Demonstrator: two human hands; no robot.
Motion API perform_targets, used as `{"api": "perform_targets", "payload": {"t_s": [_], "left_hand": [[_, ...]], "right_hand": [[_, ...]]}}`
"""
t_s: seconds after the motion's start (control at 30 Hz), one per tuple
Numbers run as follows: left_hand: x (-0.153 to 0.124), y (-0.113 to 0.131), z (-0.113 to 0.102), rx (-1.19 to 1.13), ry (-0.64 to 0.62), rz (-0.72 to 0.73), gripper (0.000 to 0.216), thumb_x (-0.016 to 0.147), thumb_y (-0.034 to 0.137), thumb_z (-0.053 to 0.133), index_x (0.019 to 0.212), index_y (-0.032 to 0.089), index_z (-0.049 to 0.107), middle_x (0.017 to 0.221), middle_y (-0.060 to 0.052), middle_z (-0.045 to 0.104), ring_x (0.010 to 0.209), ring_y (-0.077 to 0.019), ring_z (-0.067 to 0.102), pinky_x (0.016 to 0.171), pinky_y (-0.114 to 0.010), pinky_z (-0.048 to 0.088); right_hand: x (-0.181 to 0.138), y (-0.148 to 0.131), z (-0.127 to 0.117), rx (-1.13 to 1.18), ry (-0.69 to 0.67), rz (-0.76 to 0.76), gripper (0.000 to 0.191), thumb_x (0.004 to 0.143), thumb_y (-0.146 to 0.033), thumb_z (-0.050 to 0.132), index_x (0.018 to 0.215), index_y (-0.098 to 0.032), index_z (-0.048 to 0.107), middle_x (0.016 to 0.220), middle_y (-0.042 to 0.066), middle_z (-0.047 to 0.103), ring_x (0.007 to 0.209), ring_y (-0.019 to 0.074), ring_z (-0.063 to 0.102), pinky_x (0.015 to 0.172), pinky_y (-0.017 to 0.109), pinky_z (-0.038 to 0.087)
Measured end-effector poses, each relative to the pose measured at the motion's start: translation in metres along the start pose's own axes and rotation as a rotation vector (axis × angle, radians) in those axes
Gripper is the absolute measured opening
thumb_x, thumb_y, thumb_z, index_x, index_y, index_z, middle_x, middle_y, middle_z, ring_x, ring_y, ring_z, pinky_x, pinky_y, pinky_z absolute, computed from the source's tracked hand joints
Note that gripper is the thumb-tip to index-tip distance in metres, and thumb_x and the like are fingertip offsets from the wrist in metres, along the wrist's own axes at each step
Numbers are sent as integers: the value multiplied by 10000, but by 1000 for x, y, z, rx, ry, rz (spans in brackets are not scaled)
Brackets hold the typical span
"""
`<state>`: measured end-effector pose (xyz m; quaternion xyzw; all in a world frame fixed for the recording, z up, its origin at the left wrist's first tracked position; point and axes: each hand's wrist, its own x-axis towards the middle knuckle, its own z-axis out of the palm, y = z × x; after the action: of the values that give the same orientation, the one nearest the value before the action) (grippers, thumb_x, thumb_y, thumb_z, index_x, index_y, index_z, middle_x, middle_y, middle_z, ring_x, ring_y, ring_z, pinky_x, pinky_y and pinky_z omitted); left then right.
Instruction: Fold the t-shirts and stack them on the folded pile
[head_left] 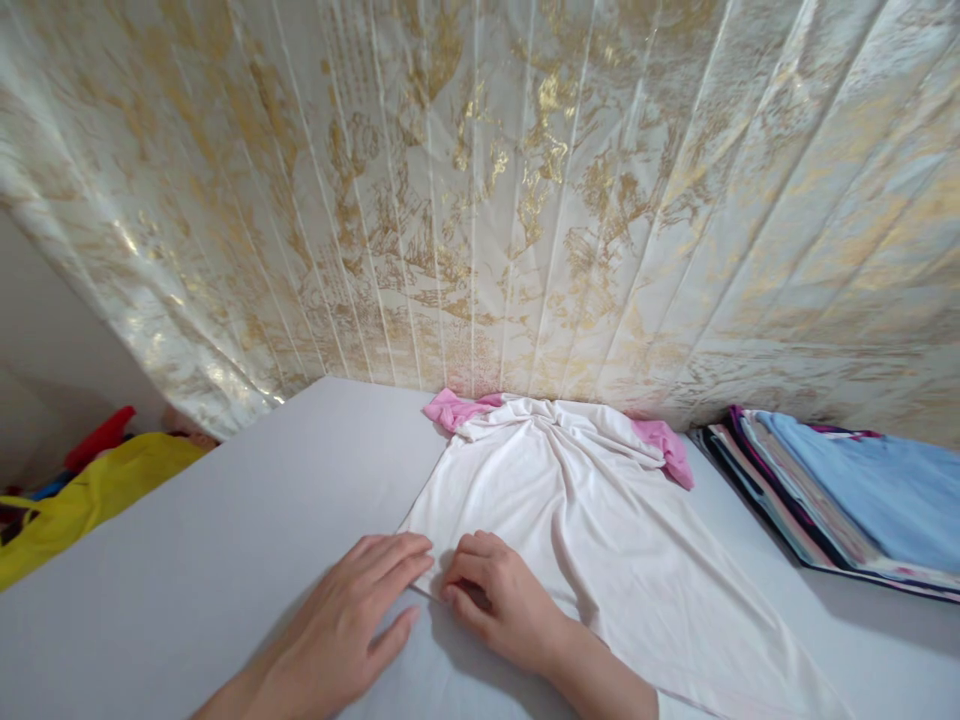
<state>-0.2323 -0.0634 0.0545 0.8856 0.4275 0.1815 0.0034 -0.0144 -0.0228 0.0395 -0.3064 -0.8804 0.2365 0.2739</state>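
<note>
A white T-shirt (517,500) with pink sleeves (667,450) lies spread on the white table, its collar end at the far side and loose folds running down its middle. My left hand (352,610) rests flat at the shirt's near left corner, fingers stretched out and fingertips on the cloth, thumb apart. Just to the right, my right hand (502,600) is curled at the bottom hem, with thumb and forefinger closed on the edge of the fabric; the exact pinch is partly hidden by the fingers.
A stack of folded clothes (862,500), light blue on top, sits on the table's right side. Yellow cloth (112,490) and a red item (101,440) lie beyond the left edge. A gold-patterned curtain (480,200) hangs behind the table (247,500).
</note>
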Motion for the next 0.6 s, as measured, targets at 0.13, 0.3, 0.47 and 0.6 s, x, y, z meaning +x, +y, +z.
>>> {"api": "perform_targets", "payload": {"t_s": [0.13,0.3,0.47,0.6], "left_hand": [[-15,2,14,47,-76,-14,553,877,336,615,1395,291,425,1420,-42,491,1239,-247,478,1058,-381,378],[-21,-2,20,85,-62,-90,510,865,408,643,1345,326,491,1335,-45,543,1206,-262,498,1010,-389,423],[-21,6,24,157,16,18,549,899,489,581,1387,269,456,1371,-68,542,1227,-271,492,1068,-412,350],[-19,17,28,170,-50,104,791,920,535,522,1538,192,168,1540,-104,342,1367,-253,367,1111,-355,295]], "right_hand": [[-4,0,-4,99,2,52,372,744,73,499,902,-219,668,854,-5,611,868,148,563,831,260,425],[-22,-6,-8,59,92,209,559,682,142,425,1015,-249,649,1070,27,601,1046,184,531,920,329,431],[-27,-8,-34,151,-57,229,547,690,116,452,1060,-246,632,1109,34,595,1072,173,570,956,323,443],[-5,1,-55,64,-43,210,464,767,62,452,1110,-206,614,1123,71,593,1074,181,582,965,338,444]]}}
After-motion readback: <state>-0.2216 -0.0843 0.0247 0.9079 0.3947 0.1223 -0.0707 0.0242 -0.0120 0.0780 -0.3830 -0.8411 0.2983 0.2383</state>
